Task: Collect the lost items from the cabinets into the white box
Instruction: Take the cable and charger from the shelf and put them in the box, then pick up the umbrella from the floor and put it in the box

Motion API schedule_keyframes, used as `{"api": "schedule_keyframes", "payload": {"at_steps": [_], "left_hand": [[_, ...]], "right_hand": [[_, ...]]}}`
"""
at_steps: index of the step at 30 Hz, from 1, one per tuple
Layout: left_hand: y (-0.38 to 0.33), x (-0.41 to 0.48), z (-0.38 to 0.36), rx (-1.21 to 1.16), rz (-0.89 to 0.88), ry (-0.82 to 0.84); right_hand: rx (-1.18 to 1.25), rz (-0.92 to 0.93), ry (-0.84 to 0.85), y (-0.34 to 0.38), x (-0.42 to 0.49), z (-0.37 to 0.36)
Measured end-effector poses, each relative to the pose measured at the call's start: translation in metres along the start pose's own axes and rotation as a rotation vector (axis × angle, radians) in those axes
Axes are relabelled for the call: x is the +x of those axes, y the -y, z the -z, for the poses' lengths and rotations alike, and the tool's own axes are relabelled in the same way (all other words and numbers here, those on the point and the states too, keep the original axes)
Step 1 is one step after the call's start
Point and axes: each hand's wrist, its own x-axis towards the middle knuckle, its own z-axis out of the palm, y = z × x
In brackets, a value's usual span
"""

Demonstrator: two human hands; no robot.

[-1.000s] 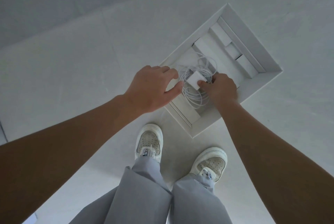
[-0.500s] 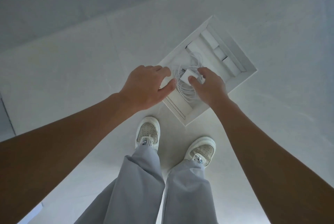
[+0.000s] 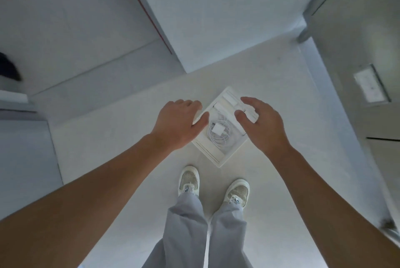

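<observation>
White box [image 3: 216, 159] on floor [image 3: 121, 137]; power adapter [image 3: 217, 128] with coiled cable lies in its near half. Left hand [image 3: 179, 124] hovers over the left edge, right hand [image 3: 263, 126] over the right. Fingers spread and empty, box between and below them, equally near.

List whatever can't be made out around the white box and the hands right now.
Head view only:
white box: left corner hidden behind the left hand, right side behind the right hand.
pale flat items at the box's far end: too small to identify.
dark shape: blurred, cut off by the left edge.
grey plate on the right: blurred, nothing readable.
</observation>
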Motion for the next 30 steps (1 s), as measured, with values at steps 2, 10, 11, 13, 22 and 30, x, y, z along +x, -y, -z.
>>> {"api": "schedule_keyframes", "payload": {"at_steps": [2,10,11,13,22,30], "left_hand": [[-0.016,-0.007,0.041,0.008,-0.013,-0.032],[-0.085,-0.039,0.242,0.092,-0.058,-0.180],[-0.094,-0.043,0.271,0.104,-0.067,-0.216],[-0.112,-0.053,0.330,0.113,-0.086,-0.293],[-0.180,-0.111,0.511,0.296,-0.179,-0.455],[-0.194,-0.139,0.602,0.252,-0.215,-0.656]], "right_hand": [[-0.008,0.020,-0.015,0.030,-0.014,0.032],[-0.169,0.174,-0.092,0.182,-0.104,0.166],[-0.184,0.187,-0.097,0.201,-0.117,0.182],[-0.213,0.217,-0.119,0.240,-0.144,0.215],[-0.381,0.413,-0.357,0.403,-0.252,0.338],[-0.381,0.511,-0.534,0.473,-0.294,0.383]]}}
